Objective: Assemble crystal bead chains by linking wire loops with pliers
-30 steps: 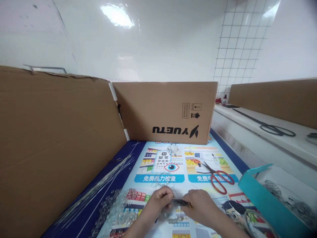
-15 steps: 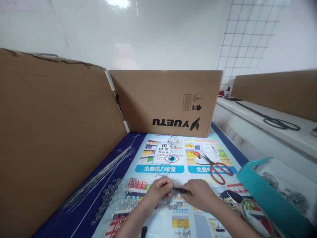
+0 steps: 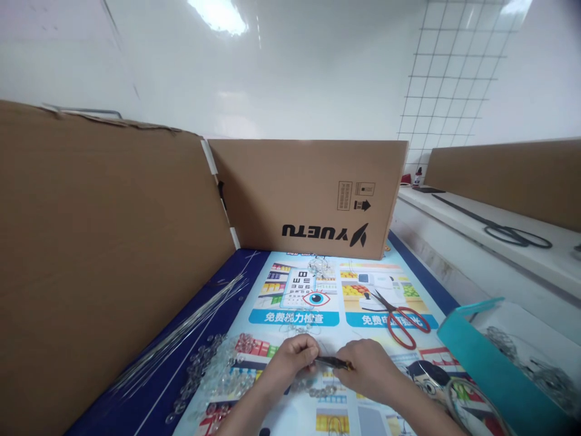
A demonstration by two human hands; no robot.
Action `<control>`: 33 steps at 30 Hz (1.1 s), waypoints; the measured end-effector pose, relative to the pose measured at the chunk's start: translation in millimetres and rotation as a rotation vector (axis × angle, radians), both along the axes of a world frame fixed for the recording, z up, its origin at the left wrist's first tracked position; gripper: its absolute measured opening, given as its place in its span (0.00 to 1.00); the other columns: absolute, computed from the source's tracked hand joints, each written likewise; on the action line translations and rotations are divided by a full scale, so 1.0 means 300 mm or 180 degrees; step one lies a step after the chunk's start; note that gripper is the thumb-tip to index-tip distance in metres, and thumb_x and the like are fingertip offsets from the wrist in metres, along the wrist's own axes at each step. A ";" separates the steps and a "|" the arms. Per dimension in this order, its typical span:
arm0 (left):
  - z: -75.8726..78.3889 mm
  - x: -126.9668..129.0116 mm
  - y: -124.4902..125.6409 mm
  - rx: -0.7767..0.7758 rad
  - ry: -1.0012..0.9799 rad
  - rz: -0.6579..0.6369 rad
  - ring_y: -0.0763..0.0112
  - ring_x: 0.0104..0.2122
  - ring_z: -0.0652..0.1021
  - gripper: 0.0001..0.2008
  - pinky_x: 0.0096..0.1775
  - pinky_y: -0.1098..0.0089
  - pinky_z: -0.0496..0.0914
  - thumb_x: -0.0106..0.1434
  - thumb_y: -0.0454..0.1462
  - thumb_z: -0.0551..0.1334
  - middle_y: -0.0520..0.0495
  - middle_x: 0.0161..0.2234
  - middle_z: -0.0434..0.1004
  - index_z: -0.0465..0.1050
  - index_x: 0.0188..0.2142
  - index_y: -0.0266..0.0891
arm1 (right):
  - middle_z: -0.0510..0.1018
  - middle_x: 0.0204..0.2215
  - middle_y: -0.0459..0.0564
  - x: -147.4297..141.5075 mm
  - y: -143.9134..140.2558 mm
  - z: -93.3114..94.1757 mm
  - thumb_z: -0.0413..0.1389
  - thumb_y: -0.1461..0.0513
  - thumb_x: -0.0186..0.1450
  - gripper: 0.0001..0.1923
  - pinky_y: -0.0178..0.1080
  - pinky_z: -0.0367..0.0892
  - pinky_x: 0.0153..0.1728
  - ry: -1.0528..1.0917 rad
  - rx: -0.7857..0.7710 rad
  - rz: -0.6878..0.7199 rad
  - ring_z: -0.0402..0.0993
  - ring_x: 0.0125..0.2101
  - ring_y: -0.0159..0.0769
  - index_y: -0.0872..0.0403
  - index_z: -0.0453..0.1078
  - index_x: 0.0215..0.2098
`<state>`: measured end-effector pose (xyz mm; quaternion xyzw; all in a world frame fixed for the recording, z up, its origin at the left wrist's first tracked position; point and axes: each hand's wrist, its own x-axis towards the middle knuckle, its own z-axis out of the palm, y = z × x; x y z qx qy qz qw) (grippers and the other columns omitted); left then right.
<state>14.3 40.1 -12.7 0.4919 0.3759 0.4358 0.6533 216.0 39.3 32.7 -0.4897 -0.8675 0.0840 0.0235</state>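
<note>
Hands meet low over a printed mat (image 3: 299, 315) that covers the table. The right hand (image 3: 370, 369) is closed around a slim dark tool, seemingly pliers (image 3: 333, 363), whose tip points left to the left hand (image 3: 290, 360). That hand is curled with thumb and fingertips pinched together at the tool's tip; what sits in the pinch is too small to make out. Just below the hands a short string of clear beads (image 3: 318, 390) lies on the mat.

To the right, a teal box (image 3: 492, 372) stands open with its lid propped up; inside it lies a tangle of silvery bead chains (image 3: 531, 363), spread over a pale lining. A clear ring (image 3: 472, 406) rests on the mat against the box's near wall.

Left of the hands, a heap of loose clear beads (image 3: 222, 369) spreads over the mat and its dark blue edge, and beyond it a bundle of thin wires (image 3: 181, 333) runs diagonally. Red-handled scissors (image 3: 402, 315) lie shut on the mat, well apart from the hands. Cardboard panels (image 3: 308, 194) stand around the back and left of the table.
</note>
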 end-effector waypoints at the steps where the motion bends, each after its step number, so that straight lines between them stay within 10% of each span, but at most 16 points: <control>1: 0.000 0.000 0.000 0.0006 0.0002 -0.0002 0.77 0.19 0.67 0.15 0.26 0.75 0.59 0.53 0.46 0.65 0.52 0.19 0.69 0.70 0.25 0.35 | 0.76 0.23 0.45 -0.001 -0.001 -0.001 0.50 0.57 0.58 0.11 0.35 0.40 0.22 -0.0005 0.0004 -0.0004 0.69 0.24 0.33 0.52 0.71 0.24; 33: 0.014 0.043 -0.016 0.0087 0.0173 0.0077 0.79 0.15 0.62 0.17 0.21 0.75 0.55 0.53 0.48 0.64 0.57 0.16 0.61 0.66 0.23 0.37 | 0.64 0.21 0.40 0.006 0.024 0.036 0.50 0.60 0.59 0.08 0.28 0.52 0.23 0.1439 -0.0663 -0.0004 0.60 0.24 0.27 0.54 0.61 0.24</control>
